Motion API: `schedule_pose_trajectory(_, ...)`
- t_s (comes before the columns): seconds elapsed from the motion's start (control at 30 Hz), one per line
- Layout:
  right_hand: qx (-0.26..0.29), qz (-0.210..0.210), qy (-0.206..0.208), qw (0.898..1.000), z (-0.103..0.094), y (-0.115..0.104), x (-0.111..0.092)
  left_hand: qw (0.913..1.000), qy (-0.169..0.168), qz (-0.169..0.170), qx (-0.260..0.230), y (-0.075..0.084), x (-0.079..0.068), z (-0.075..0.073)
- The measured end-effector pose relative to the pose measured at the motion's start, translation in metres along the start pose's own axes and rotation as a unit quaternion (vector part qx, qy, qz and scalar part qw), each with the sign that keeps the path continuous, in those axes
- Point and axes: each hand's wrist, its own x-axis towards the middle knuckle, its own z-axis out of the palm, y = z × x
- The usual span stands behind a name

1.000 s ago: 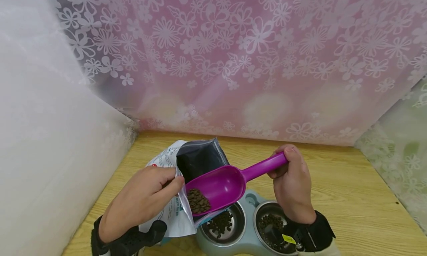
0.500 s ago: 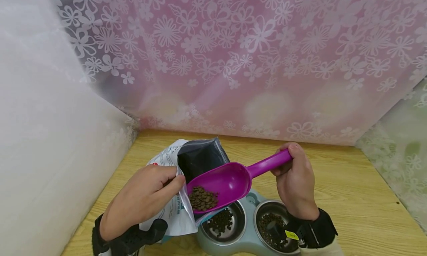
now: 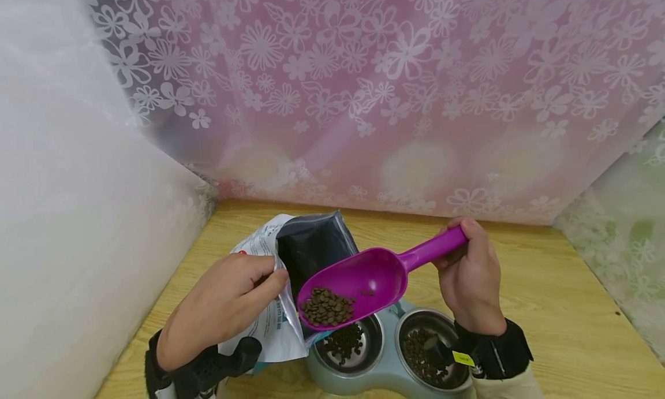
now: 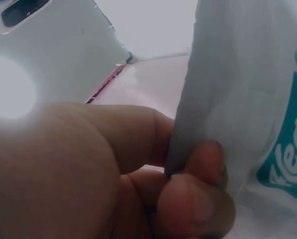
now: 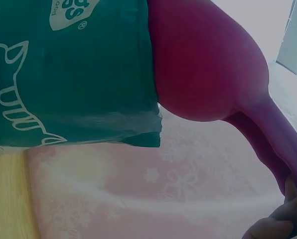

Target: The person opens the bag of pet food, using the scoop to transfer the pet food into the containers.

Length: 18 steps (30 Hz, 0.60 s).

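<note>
My left hand [image 3: 228, 306] pinches the edge of a white and teal pet food bag [image 3: 265, 341], whose dark mouth gapes to the right. In the left wrist view, thumb and fingers grip the bag's white side [image 4: 238, 99]. My right hand [image 3: 470, 278] holds a purple scoop [image 3: 384, 272] by the end of its handle. Brown kibble [image 3: 327, 308] lies in the front of the scoop, whose tip is at the bag's opening. In the right wrist view, the scoop's underside [image 5: 208, 64] shows beside the bag's teal face [image 5: 98, 84].
Below the scoop stands a pale blue double feeder [image 3: 389, 341]. Its left steel bowl [image 3: 371, 353] and right steel bowl [image 3: 441, 324] both hold kibble. The wooden tabletop [image 3: 561, 306] meets a pink flowered curtain [image 3: 363, 99] behind and a white sheet [image 3: 93, 214] at left.
My right hand has drawn the scoop to the right and slightly up, partly out of the bag, so more kibble shows in it. The left hand keeps its grip almost in place.
</note>
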Motion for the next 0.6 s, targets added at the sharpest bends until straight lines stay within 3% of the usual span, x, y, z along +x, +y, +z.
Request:
schedule_pose_trajectory(0.17, 0.025, 0.028, 0.019, 0.999, -0.015, -0.010, 0.001, 0.9999, -0.005, 0.008, -0.003, -0.001, 0.003, 0.001)
schedule_pose_trajectory(0.3, 0.049, 0.043, 0.034, 0.997, -0.033, -0.034, 0.009, 0.9999, -0.006, 0.014, 0.001, -0.001, 0.005, 0.001)
schedule_pose_trajectory(0.47, 0.109, 0.064, 0.044, 0.991, -0.074, -0.075, 0.017, 0.9999, -0.006, 0.013, -0.003, 0.000, 0.006, 0.001)
schedule_pose_trajectory(0.6, 0.104, 0.069, 0.069, 0.990, -0.108, -0.104, 0.019, 0.9999, -0.006, 0.010, -0.007, 0.000, 0.005, 0.001)
